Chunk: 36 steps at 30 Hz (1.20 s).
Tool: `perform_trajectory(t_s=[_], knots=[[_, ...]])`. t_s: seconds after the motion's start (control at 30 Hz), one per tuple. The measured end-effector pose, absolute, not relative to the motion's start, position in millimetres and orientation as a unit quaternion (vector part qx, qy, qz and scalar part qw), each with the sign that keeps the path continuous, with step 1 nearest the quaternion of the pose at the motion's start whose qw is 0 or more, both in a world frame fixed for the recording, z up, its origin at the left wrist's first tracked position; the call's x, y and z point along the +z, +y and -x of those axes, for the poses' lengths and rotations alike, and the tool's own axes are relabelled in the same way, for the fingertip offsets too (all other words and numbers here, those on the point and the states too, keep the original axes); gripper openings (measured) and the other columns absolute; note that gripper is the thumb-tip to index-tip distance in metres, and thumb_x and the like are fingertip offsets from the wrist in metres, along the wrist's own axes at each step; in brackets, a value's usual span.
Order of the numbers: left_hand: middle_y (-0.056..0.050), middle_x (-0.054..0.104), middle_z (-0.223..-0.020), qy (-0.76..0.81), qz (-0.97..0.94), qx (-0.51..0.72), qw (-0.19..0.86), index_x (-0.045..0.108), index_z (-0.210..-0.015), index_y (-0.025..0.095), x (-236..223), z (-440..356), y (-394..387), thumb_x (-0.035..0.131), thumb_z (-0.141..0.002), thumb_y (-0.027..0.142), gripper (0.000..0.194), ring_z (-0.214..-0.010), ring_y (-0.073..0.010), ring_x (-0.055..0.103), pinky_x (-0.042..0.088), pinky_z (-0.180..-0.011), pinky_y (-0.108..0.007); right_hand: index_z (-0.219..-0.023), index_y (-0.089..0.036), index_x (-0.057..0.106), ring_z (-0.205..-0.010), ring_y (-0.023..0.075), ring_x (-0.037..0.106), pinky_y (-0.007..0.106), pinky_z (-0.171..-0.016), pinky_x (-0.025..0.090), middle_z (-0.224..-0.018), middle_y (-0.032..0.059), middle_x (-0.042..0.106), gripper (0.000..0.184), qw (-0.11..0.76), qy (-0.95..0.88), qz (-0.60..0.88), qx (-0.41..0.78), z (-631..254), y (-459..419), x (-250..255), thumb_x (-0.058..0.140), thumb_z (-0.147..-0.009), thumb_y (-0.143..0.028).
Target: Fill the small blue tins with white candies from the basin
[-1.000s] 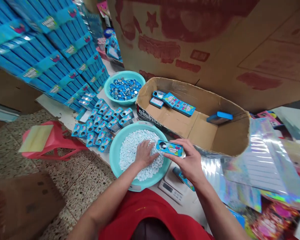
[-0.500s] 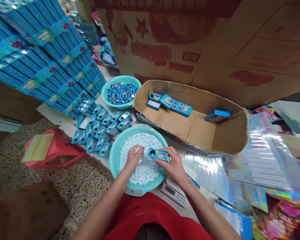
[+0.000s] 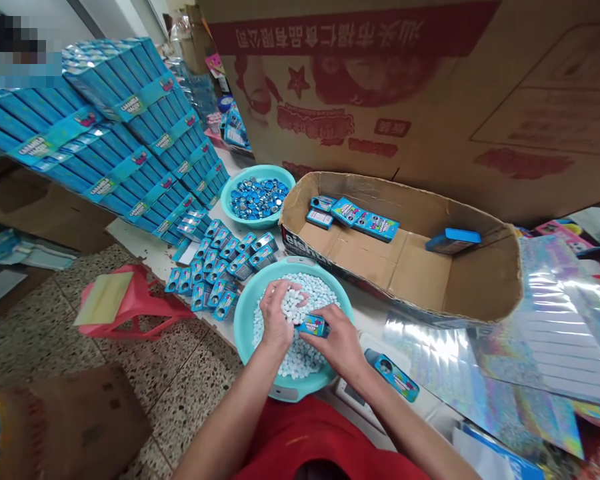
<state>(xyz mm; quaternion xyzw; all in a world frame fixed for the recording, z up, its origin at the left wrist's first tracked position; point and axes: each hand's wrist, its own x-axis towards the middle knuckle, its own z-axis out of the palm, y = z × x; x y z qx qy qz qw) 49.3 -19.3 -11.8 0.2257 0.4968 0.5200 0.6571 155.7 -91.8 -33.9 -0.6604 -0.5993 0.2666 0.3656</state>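
Observation:
My left hand (image 3: 279,312) is cupped around a handful of small white candies (image 3: 293,303) over a turquoise basin (image 3: 245,321). Loose candies of the same kind fill the basin below. In my right hand (image 3: 337,335) is a small blue candy box (image 3: 313,325), gripped between thumb and fingers. Its left end meets the handful, so the round hole seen there earlier is hidden. Another blue box (image 3: 393,377) lies on the white scale (image 3: 353,397), partly behind my right forearm.
Several blue boxes with round holes (image 3: 219,263) stand left of the basin. Beyond are a bowl of blue and silver caps (image 3: 260,199) and tall stacks of blue cartons (image 3: 145,127). A cut-down cardboard box (image 3: 370,263) holds several blue boxes. Shiny film sheets (image 3: 440,353) lie right, a pink stool (image 3: 145,303) left.
My left hand has scooped up candies and turned to cup them. The blue box in my right hand has come against that handful. The view has shifted, showing more of the scale's box.

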Motion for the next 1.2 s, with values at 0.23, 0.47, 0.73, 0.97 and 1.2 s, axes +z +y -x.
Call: perform_trajectory(t_s=[0.23, 0.47, 0.73, 0.97, 1.2], knots=[[0.004, 0.056, -0.061, 0.499, -0.235, 0.53, 0.643, 0.05, -0.075, 0.018, -13.3, -50.6, -16.6, 0.067, -0.068, 0.037, 0.026, -0.051, -0.0115, 0.057, 0.045, -0.05, -0.023, -0.092, -0.023, 0.064, -0.084, 0.0238, 0.06, 0.035, -0.071, 0.047, -0.086, 0.0045, 0.062, 0.029, 0.367, -0.606, 0.654, 0.265, -161.9, -90.2, -36.1, 0.077, -0.067, -0.032], [0.003, 0.056, -0.063, 0.508, -0.262, 0.53, 0.626, 0.048, -0.071, 0.018, -8.4, -52.6, -19.2, 0.065, -0.071, 0.039, 0.028, -0.058, -0.0131, 0.06, 0.047, -0.055, -0.024, -0.092, -0.023, 0.065, -0.083, 0.0235, 0.06, 0.035, -0.071, 0.047, -0.085, 0.0044, 0.062, 0.031, 0.372, -0.611, 0.643, 0.275, -163.8, -87.8, -33.7, 0.077, -0.067, -0.034], [0.003, 0.054, -0.063, 0.482, -0.288, 0.53, 0.635, 0.049, -0.072, 0.017, -16.8, -46.8, -15.4, 0.064, -0.073, 0.038, 0.026, -0.055, -0.0106, 0.056, 0.046, -0.055, -0.023, -0.092, -0.023, 0.065, -0.083, 0.0232, 0.059, 0.035, -0.072, 0.048, -0.085, 0.004, 0.062, 0.03, 0.388, -0.593, 0.646, 0.284, -157.9, -84.9, -37.6, 0.078, -0.066, -0.033], [0.005, 0.05, -0.057, 0.476, -0.28, 0.547, 0.628, 0.046, -0.065, 0.018, -5.3, -46.6, -20.4, 0.064, -0.074, 0.041, 0.031, -0.047, -0.0081, 0.049, 0.039, -0.046, -0.02, -0.093, -0.022, 0.066, -0.082, 0.0233, 0.059, 0.036, -0.072, 0.048, -0.085, 0.0048, 0.062, 0.031, 0.403, -0.591, 0.64, 0.28, -157.3, -83.3, -29.0, 0.077, -0.068, -0.035], [0.006, 0.047, -0.054, 0.525, -0.255, 0.545, 0.602, 0.043, -0.063, 0.017, -26.1, -52.2, -18.9, 0.065, -0.072, 0.051, 0.041, -0.041, -0.0045, 0.043, 0.029, -0.038, -0.016, -0.093, -0.023, 0.067, -0.083, 0.0239, 0.06, 0.036, -0.072, 0.048, -0.085, 0.0045, 0.063, 0.029, 0.393, -0.574, 0.652, 0.3, -153.1, -84.9, -42.5, 0.077, -0.068, -0.034]])
